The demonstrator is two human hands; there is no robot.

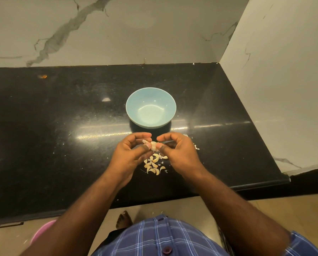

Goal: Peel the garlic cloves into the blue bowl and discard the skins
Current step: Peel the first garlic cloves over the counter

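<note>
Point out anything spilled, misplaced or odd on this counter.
Bits of garlic skin lie scattered on the black counter to the right of the right hand, apart from the clove pile. An orange spot marks the far left. The blue bowl holds nothing yet.

Black granite counter [62, 126] (glossy), veined marble walls [136, 34], beige floor [265, 209].

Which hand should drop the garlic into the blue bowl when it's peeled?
Probably the left hand: its fingers seem to hold more of the garlic clove, while the right hand pinches at the skin. The blue bowl sits equally near both.
</note>
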